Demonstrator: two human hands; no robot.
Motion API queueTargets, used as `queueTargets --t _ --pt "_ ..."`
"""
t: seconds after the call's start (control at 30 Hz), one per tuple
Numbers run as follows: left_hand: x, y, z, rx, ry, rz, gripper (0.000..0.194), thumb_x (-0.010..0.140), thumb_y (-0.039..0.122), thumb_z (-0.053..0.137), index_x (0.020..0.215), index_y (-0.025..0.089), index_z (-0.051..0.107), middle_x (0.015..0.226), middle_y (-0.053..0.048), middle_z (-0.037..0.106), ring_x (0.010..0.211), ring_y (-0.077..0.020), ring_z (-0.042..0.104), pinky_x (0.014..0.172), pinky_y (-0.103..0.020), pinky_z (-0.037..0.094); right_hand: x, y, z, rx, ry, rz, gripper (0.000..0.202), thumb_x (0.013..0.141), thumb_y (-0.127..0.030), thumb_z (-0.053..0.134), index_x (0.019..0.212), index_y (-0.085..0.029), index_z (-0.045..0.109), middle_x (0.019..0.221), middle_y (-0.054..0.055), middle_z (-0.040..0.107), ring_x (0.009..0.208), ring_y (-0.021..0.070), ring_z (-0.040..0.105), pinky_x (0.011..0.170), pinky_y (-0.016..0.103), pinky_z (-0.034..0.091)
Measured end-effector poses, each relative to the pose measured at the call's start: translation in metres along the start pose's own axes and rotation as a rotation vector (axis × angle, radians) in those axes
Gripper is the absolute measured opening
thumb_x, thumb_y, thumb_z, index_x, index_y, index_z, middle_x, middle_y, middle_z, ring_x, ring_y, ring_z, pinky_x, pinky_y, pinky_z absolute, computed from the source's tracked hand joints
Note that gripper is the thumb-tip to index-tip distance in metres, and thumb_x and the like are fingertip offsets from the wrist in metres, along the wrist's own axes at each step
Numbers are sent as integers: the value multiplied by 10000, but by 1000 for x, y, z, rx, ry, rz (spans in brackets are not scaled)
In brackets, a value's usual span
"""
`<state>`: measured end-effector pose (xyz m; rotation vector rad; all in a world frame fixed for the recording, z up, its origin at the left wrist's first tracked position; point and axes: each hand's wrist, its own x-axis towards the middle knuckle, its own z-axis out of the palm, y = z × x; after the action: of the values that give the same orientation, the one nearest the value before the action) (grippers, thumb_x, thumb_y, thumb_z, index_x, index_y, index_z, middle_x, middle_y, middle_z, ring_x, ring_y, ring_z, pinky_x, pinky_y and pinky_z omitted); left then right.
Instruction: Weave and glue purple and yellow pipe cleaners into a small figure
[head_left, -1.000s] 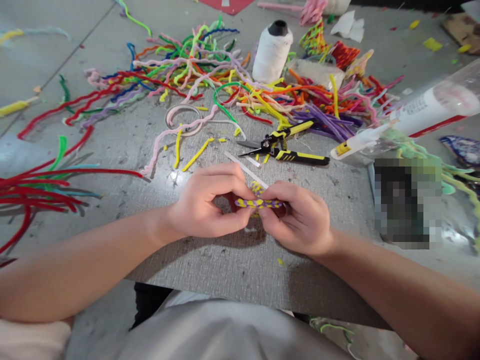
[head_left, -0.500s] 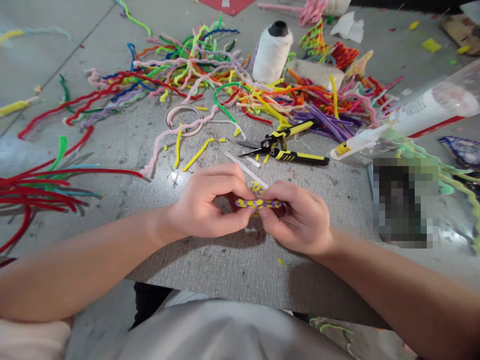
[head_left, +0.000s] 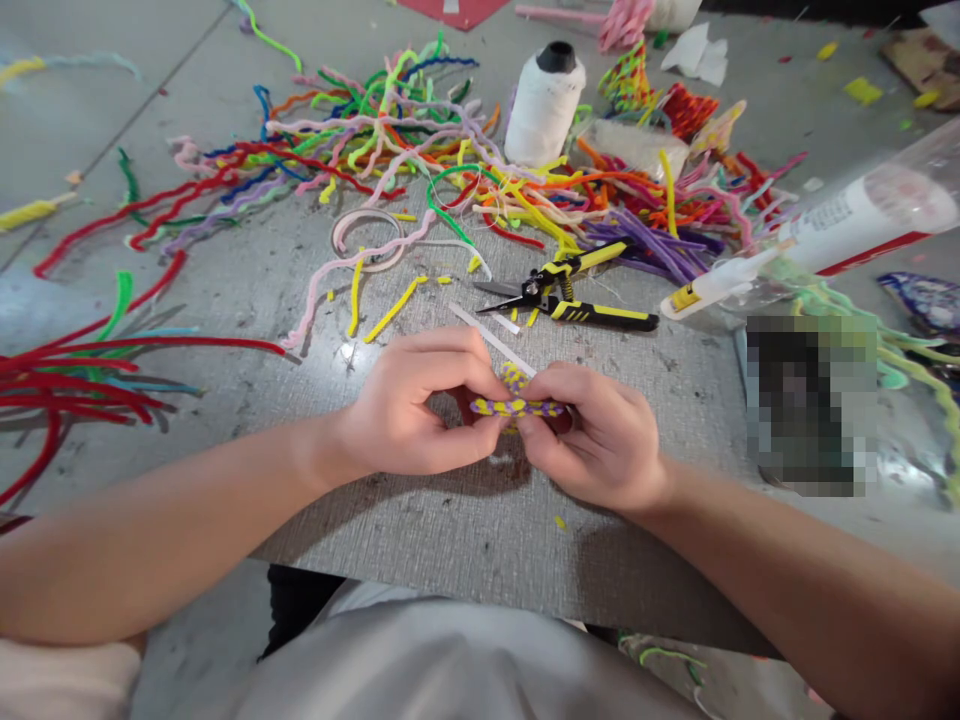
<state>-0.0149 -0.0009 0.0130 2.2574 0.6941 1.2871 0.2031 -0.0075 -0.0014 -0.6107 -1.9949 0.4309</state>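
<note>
Between both hands is a small woven piece of yellow and purple pipe cleaners (head_left: 517,407), held just above the table near its front edge. My left hand (head_left: 431,400) pinches its left end between thumb and fingers. On the right end, my right hand (head_left: 596,430) grips in the same way. The fingertips hide part of the piece, and a patterned flap shows behind it. Just beyond the hands lies a thin white strip (head_left: 491,338). Farther back rest yellow-and-black snips (head_left: 562,290), their blades parted and pointing left.
Many coloured pipe cleaners (head_left: 360,140) spread across the back of the table, with a white thread cone (head_left: 545,105) among them. A tape roll (head_left: 367,240) lies left of centre. Red pipe cleaners (head_left: 75,370) reach in from the left. A glue bottle (head_left: 847,225) and a blurred-out device (head_left: 810,405) are at right.
</note>
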Motion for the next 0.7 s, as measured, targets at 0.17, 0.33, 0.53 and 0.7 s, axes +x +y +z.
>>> queueTargets --t 0.17,0.33,0.53,0.7 --pt "1 0 0 25 -2 7 81 876 153 782 901 194 717 761 10 726 630 -85 660 565 -181 545 0 -1 0 7 -6 29 192 907 -96 645 1036 -234 615 758 -49 671 550 74 553 524 193 478" --pt "0 1 -1 27 -10 7 77 877 162 782 903 198 719 776 8 735 637 -89 671 569 -184 555 0 0 0 7 -4 12 185 907 -99 650 1036 -226 613 772 -40 668 572 76 557 530 194 469" --pt "0 1 -1 28 -8 12 84 874 152 783 908 192 718 779 7 733 637 -83 663 567 -177 546 -1 1 0 0 -5 -7 198 917 -100 636 1055 -239 603 777 -35 677 572 89 560 512 213 467" --pt "0 1 0 29 -8 11 98 860 151 787 908 193 712 774 7 725 636 -88 656 562 -185 543 -1 1 1 2 14 -8 222 900 -104 649 1071 -237 600 788 -34 686 559 80 559 507 199 463"
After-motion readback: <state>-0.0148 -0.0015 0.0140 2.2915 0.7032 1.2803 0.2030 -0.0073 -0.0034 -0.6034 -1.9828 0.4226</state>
